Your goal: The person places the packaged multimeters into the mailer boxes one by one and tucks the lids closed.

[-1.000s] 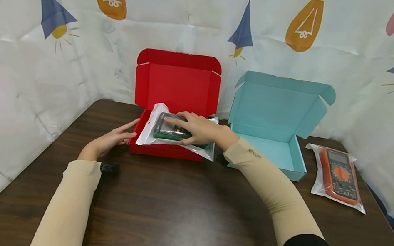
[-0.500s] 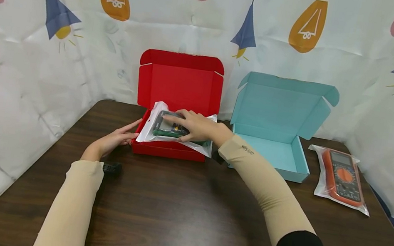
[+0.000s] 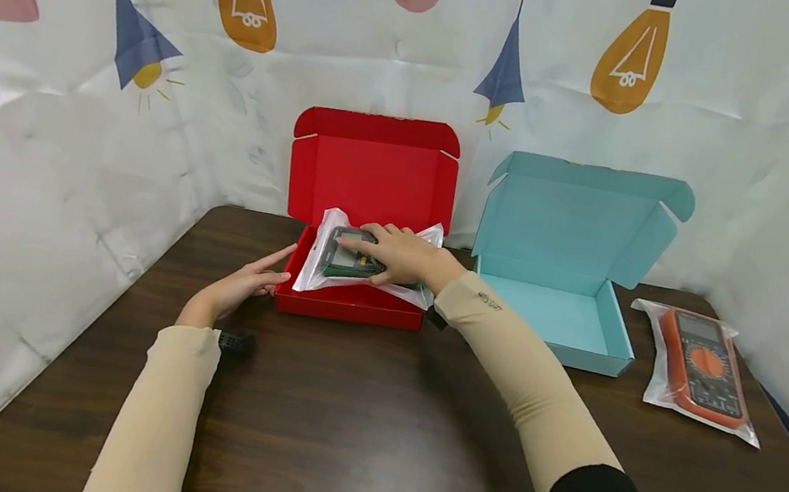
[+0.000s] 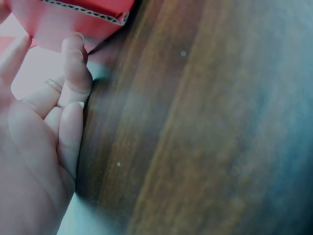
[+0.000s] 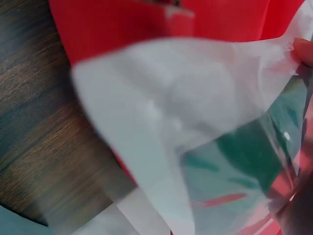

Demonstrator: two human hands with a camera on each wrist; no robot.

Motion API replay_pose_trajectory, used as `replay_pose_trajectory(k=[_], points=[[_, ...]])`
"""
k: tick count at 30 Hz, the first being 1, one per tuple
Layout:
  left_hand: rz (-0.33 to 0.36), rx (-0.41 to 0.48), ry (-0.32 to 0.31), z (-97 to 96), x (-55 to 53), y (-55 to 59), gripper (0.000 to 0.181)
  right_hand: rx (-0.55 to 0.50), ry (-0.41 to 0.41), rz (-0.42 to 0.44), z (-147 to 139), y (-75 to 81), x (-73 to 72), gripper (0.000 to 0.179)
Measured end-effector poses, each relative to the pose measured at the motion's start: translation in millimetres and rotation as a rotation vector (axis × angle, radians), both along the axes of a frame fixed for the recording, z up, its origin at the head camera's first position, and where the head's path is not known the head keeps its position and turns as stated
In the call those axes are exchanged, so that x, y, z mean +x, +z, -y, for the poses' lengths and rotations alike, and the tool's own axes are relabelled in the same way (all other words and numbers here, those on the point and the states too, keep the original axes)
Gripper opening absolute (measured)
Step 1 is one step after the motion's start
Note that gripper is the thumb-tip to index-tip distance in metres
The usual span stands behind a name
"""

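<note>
A green-and-black multimeter (image 3: pixel 338 257) in a clear-and-white plastic bag lies slanted over the tray of the open red box (image 3: pixel 347 312). My right hand (image 3: pixel 404 256) grips it from above, fingers across its face and thumb at its near edge. In the right wrist view the white bag end (image 5: pixel 142 103) overhangs the red wall, and one fingertip (image 5: pixel 304 51) presses the plastic. At the box's left side, my left hand (image 3: pixel 237 289) touches the wall with extended fingers. The left wrist view shows its lower fingers (image 4: pixel 76 73) bent by the red cardboard (image 4: pixel 68 19).
An open light-blue box (image 3: pixel 544 309) stands right of the red one, its lid raised. Farther right, an orange multimeter (image 3: pixel 707 365) in a clear bag lies near the table's right edge. A printed cloth (image 3: pixel 404 71) hangs behind the brown table (image 3: pixel 339 423).
The bagged green multimeter and my right hand have shifted slightly left relative to the red box. My left hand stays at the box's side. The whole head view has drifted a little.
</note>
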State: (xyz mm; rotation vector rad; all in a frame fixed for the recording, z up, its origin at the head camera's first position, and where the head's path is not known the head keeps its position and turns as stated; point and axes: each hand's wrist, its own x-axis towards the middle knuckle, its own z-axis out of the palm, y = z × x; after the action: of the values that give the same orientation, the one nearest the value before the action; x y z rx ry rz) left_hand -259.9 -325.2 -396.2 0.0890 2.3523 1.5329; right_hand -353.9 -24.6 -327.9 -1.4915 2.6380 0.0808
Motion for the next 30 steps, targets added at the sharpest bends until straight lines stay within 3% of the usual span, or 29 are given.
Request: replay_pose_trajectory(k=[8, 20, 30], points=[[-0.007, 0.001, 0.0, 1.9, 4.3, -0.4, 0.079, -0.025, 0.018, 0.019, 9, -2.1, 2.4, 0.093], [-0.015, 0.003, -0.001, -3.1, -2.0, 0.9, 0.08, -0.028, -0.02, 0.017, 14, -8.5, 1.1, 0.098], [-0.014, 0.008, -0.001, -3.9, -0.1, 0.2, 0.08, -0.072, -0.014, 0.036, 22, -29.4, 2.1, 0.096]])
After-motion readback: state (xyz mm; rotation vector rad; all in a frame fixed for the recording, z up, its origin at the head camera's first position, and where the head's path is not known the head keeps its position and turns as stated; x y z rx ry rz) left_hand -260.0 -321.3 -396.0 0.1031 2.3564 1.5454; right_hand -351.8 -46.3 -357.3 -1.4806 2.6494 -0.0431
